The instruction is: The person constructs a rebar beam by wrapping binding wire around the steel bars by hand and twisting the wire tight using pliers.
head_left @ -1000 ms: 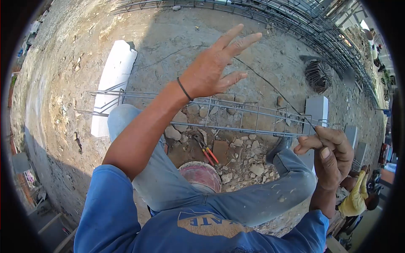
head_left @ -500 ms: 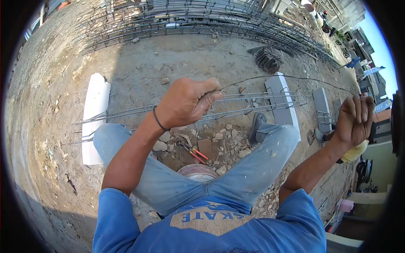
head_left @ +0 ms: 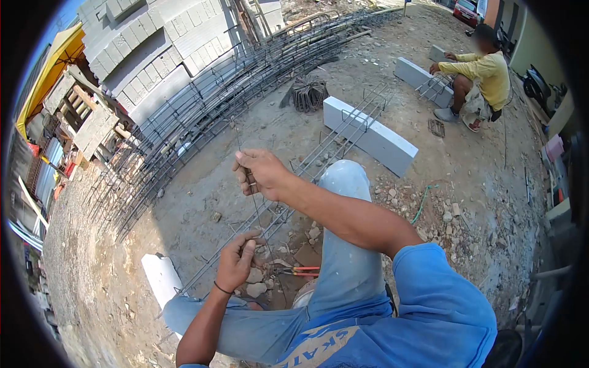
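Note:
A thin dark wire (head_left: 253, 195) runs up and down in front of me. Near its upper part, my right hand (head_left: 265, 175) pinches it between thumb and fingers. Lower down, my left hand (head_left: 236, 262) has its fingers curled around the same wire, close to my left knee. Under both hands lies a long rebar cage (head_left: 353, 136) with bent stirrups, resting on a grey block (head_left: 389, 147) at the right and a white block (head_left: 158, 273) at the left. Red-handled pincers (head_left: 305, 270) lie on the ground between my legs.
A large pile of rebar cages (head_left: 208, 104) stretches along the back, before stacked pale blocks (head_left: 175, 37). A bundle of stirrups (head_left: 310, 94) lies nearer. At the right, a person in a yellow shirt (head_left: 492, 76) squats by another block (head_left: 423, 81). Rubble (head_left: 451, 214) covers the ground.
My hands were wide apart with the wire stretched sideways; now they are close together with it upright. My right hand has come across to the left. The view has turned.

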### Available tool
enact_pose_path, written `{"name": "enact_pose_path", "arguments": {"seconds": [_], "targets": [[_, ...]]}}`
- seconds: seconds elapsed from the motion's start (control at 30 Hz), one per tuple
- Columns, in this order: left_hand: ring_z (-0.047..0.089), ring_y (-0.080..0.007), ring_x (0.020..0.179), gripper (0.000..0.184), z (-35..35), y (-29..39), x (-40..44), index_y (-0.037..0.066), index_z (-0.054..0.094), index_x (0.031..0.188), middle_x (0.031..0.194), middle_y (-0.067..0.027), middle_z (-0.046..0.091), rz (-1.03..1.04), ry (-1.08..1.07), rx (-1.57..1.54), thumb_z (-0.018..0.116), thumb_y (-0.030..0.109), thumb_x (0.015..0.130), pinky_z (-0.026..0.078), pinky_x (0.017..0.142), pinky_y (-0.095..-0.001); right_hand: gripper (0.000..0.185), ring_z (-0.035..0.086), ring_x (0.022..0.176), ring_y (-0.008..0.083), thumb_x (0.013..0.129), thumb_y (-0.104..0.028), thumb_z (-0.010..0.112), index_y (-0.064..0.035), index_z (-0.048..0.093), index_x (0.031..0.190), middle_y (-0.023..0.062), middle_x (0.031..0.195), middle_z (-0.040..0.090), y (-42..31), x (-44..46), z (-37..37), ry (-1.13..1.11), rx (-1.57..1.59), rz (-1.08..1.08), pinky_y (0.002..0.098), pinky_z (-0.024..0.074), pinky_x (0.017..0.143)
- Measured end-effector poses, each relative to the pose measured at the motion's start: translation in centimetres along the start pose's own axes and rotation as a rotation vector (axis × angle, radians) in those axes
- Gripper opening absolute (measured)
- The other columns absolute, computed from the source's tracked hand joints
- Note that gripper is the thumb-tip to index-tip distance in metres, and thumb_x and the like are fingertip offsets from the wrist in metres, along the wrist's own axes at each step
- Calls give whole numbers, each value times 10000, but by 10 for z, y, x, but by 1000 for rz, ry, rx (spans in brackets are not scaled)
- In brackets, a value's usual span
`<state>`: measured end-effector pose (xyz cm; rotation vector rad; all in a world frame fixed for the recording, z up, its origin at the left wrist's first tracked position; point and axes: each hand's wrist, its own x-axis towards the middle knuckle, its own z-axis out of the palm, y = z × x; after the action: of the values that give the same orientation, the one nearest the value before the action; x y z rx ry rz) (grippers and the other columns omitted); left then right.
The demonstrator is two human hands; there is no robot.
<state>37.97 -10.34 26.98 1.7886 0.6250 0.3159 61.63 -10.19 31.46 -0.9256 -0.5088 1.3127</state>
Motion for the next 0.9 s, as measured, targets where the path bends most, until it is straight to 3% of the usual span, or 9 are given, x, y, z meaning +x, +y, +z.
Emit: {"name": "enact_pose_path", "arguments": {"seconds": [0.03,0.17,0.27,0.4,0.5,0.63,0.73,0.8,0.9], "targets": [[646,-115,616,272,-18,-1,-1,-36,616,1197,918,-112,735,-20,18,79,539,126,993,518,590,-266,301,537,565,140,1040,-312,484,-63,563,890,1,668,535,-1,9,-3,39,42,-7,324,468,534],[721,-269,774,250,-105,-29,16,-15,683,1087,909,-189,725,-135,-37,732,660,111,872,550,708,-351,317,498,536,122,1039,-327,479,-70,571,878,-16,641,503,-38,58,0,-4,215,24,325,435,519],[712,-300,776,171,-136,-106,46,35,722,985,860,-184,723,-216,68,705,686,122,843,547,725,-368,315,483,529,116,1035,-329,482,-75,586,880,-21,639,497,-48,86,8,-30,171,63,319,434,521],[716,-272,801,183,-117,-223,86,-11,710,974,875,-188,726,-275,80,744,703,93,823,550,728,-361,297,489,530,117,1024,-310,495,-67,601,890,-16,649,512,-31,108,-15,-36,153,79,314,436,505],[660,-383,938,233,-101,-279,98,25,700,951,963,-204,698,-188,60,821,725,140,750,520,851,-448,296,506,522,128,1017,-284,511,-43,608,876,12,655,536,-7,95,-40,228,-22,148,323,449,488],[623,-397,988,249,-80,-291,105,6,661,954,991,-215,663,-215,7,950,707,116,735,501,876,-461,296,504,511,126,1015,-267,517,-34,607,857,23,649,543,-19,86,-51,238,7,92,313,440,476],[600,-406,995,271,-76,-303,114,5,627,967,1007,-217,634,-205,101,1005,689,97,720,491,874,-466,296,510,502,113,1016,-282,537,-52,631,854,6,635,571,-23,92,-58,220,-83,-7,287,440,478],[583,-393,980,285,-77,-322,118,8,614,975,1014,-207,616,-154,88,1027,695,103,719,476,861,-466,302,512,502,104,1014,-275,543,-43,634,843,17,632,577,-19,96,-59,190,-75,-1,277,437,472],[567,-378,965,293,-65,-295,111,21,602,961,1004,-183,594,-24,174,1032,720,129,716,459,844,-464,308,504,502,100,1012,-258,545,-19,634,840,27,627,567,-11,99,-51,142,-125,-27,275,430,470]]}}
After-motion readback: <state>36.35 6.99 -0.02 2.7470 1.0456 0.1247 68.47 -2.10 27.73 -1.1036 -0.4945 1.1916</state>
